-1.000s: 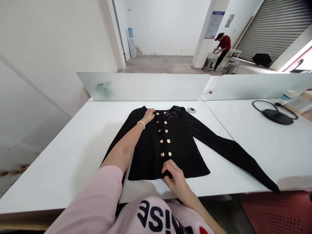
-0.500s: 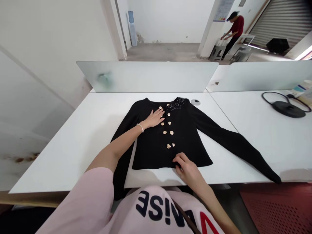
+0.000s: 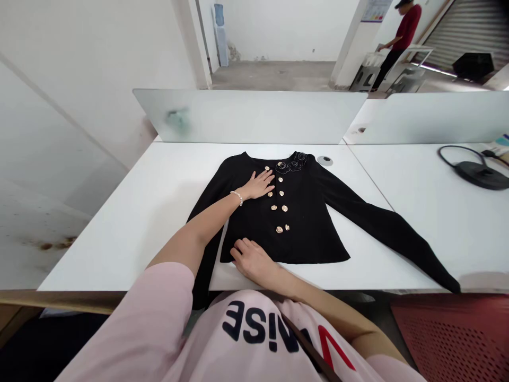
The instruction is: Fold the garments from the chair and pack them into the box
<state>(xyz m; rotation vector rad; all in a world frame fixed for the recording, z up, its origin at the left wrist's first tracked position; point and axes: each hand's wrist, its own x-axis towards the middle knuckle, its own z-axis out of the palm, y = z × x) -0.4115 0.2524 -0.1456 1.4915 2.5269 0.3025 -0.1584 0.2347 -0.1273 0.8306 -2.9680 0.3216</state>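
Note:
A black jacket [image 3: 306, 228] with two rows of gold buttons lies spread on the white table [image 3: 159, 212], its neckline toward the far side. Dark fabric flowers [image 3: 293, 163] trim one side of the collar. My left hand [image 3: 257, 185], a beaded bracelet at its wrist, rests flat on the upper front among the buttons, fingers spread. Lower down, my right hand [image 3: 254, 261] reaches across to the bottom hem near its left corner. Its fingers are curled onto the hem; the fingertips are partly hidden. One sleeve [image 3: 382, 228] stretches out to the right, and the other runs down beneath my left arm.
A frosted divider [image 3: 254, 116] borders the far table edge. Near the collar is a round grey cable hole cover [image 3: 325, 160]. A black round-based object with a cable [image 3: 481, 172] sits at right. A red perforated chair [image 3: 457, 334] stands below. A person [image 3: 405, 32] stands in the background.
My right hand has moved left along the hem, from below the button rows to near the left corner. My left hand stays flat on the jacket. The whole view has shifted slightly.

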